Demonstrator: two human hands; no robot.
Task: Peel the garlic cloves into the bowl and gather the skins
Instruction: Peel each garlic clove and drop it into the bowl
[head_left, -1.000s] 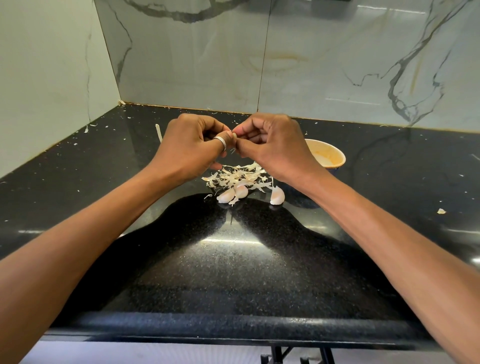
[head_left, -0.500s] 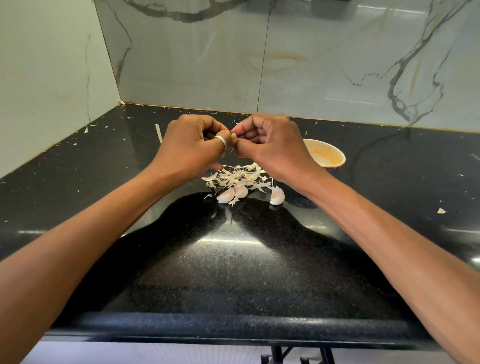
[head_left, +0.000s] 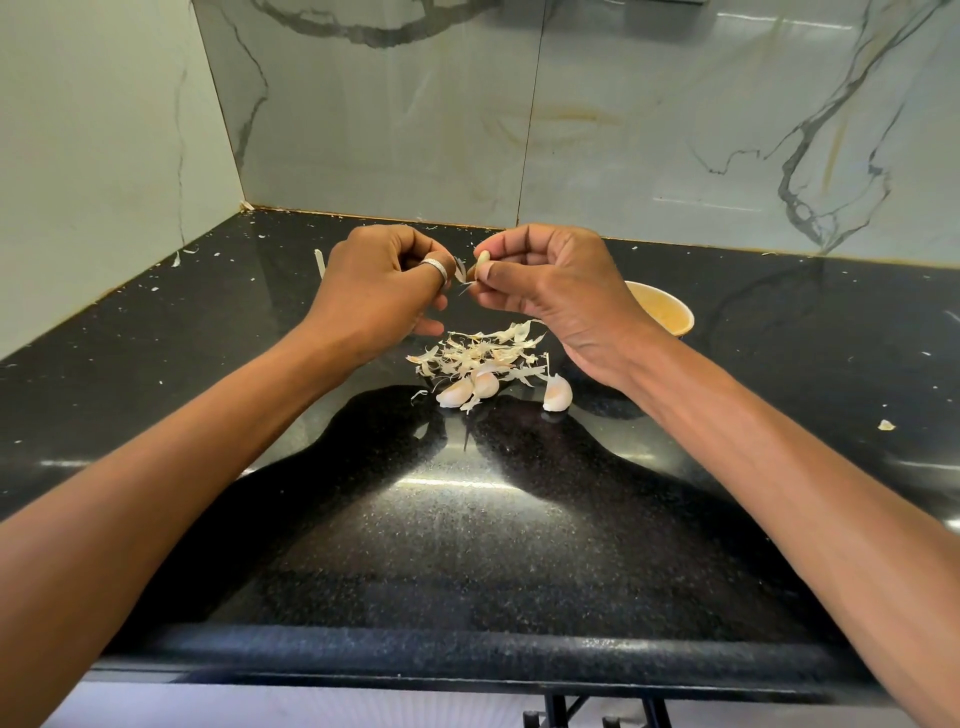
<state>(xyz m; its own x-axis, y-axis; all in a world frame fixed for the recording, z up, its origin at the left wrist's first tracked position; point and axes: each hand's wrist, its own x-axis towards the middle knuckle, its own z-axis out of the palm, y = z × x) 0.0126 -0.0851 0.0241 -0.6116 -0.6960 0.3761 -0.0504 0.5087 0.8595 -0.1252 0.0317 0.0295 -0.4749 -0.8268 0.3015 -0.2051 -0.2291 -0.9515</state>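
Note:
My right hand (head_left: 556, 291) pinches a small garlic clove (head_left: 482, 258) between thumb and fingers, above the counter. My left hand (head_left: 382, 283), with a ring on one finger, holds a thin strip of skin (head_left: 460, 270) just left of the clove. Below the hands lies a pile of loose skins (head_left: 480, 353). Three unpeeled cloves rest at its near edge: two together (head_left: 467, 388) and one (head_left: 557, 393) to the right. A cream bowl (head_left: 662, 312) stands behind my right wrist, partly hidden by it.
The black speckled counter (head_left: 467, 519) ends in a rounded front edge. Marble walls close the back and left. Small skin scraps are scattered over the counter, one at the right (head_left: 885, 425) and a strip at the back left (head_left: 319, 262).
My hands have drawn slightly apart. A strip of skin has come away from the clove in my left fingers, and more of the clove shows in my right hand.

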